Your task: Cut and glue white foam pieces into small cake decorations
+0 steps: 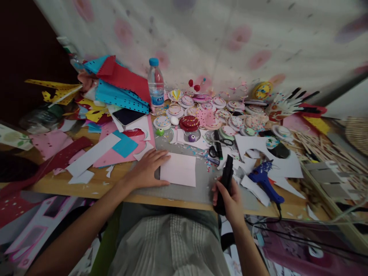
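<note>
A person seated at a crowded craft table (169, 203) spreads the left hand (148, 168) open at the left side of a pale folded card (178, 168), fingers along its upper edge and thumb along its lower, without clasping it, while the right hand (229, 196) closes firmly around a black handheld tool (228, 170). The card lies flat on a grey mat (198, 194) near the table's front edge, directly before the person's pleated grey garment (172, 245); the tool stands tilted in the fist, apart from the card and to its right. Just right of that hand, a blue glue gun (266, 181) lies among white paper scraps, its dark cord dropping over the edge. Beyond the card sit a purple ball-like piece (192, 138) and a dark marker (218, 145), the latter beside a pair of black-handled scissors (212, 151). To the left, a blue paper piece (125, 145) overlaps a white strip (94, 153) on pink sheets, with a dark phone (128, 116) behind them. A blue-capped water bottle (156, 86) stands upright at the rear, beside rows of sprinkle-covered discs (188, 101), in front of a flower-patterned curtain (215, 42).
</note>
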Demonstrator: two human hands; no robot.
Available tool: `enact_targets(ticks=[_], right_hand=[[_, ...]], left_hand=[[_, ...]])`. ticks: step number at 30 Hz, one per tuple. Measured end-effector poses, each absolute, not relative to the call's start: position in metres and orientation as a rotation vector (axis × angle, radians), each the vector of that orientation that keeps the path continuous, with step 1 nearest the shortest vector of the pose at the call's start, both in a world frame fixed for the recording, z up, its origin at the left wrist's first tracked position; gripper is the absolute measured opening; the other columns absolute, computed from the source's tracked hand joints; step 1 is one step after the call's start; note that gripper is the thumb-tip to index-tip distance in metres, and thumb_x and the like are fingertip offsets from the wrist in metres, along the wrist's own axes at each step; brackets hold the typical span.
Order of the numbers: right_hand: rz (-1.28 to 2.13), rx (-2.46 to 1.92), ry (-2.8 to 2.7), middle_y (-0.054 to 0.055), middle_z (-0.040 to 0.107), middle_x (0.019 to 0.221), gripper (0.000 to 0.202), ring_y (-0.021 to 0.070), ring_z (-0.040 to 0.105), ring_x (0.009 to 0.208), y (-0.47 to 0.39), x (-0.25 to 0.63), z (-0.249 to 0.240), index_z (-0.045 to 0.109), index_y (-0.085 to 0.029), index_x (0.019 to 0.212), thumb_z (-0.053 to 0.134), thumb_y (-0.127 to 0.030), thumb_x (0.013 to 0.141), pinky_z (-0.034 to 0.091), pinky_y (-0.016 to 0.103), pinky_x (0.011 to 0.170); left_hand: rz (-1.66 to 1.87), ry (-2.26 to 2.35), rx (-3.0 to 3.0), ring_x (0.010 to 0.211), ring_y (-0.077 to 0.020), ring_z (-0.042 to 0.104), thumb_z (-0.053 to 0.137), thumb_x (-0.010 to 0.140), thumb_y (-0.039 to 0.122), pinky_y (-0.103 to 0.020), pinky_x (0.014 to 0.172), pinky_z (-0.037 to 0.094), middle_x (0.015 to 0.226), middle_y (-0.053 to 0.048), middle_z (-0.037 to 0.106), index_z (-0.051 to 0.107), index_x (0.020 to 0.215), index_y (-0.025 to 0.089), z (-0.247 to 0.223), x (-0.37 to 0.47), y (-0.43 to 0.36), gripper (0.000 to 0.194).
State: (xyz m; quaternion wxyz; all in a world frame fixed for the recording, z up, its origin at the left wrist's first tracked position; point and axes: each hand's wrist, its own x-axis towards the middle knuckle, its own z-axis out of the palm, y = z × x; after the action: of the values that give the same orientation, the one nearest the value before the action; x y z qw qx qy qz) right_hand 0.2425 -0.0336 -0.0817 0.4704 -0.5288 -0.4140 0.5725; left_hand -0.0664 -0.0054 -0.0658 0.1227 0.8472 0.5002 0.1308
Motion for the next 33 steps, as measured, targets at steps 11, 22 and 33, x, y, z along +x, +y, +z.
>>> enact_targets(ticks=[11,22,33], right_hand=[[1.436,-1.291,-1.017,-0.007,0.059,0.065,0.029,0.0084,0.049,0.038,-0.032,0.241,-0.081,0.048,-0.025,0.096,0.066,-0.043,0.082,0.042,0.019,0.033],[1.442,-1.267,-1.020,-0.006,0.058,0.067,0.026,0.0096,0.049,0.040,-0.029,0.237,-0.081,0.048,-0.025,0.094,0.063,-0.044,0.086,0.043,0.022,0.036],[1.448,-1.290,-1.005,-0.006,0.057,0.064,0.032,0.0106,0.049,0.040,-0.028,0.236,-0.084,0.048,-0.024,0.092,0.065,-0.049,0.082,0.043,0.023,0.034]], left_hand=[[0.427,1.413,2.469,0.131,-0.0338,0.041,0.069,0.069,0.062,-0.054,0.114,0.025,0.143,-0.018,0.045,0.050,0.134,0.017,-0.064,-0.066,-0.002,0.081],[0.442,1.464,2.473,0.122,-0.0373,0.043,0.077,0.056,0.053,-0.054,0.106,0.034,0.129,-0.015,0.049,0.054,0.122,0.019,-0.057,-0.062,0.000,0.078],[0.392,1.521,2.471,0.121,-0.0329,0.044,0.076,0.063,0.048,-0.051,0.108,0.032,0.126,-0.012,0.051,0.053,0.124,0.020,-0.029,-0.060,-0.003,0.071]])
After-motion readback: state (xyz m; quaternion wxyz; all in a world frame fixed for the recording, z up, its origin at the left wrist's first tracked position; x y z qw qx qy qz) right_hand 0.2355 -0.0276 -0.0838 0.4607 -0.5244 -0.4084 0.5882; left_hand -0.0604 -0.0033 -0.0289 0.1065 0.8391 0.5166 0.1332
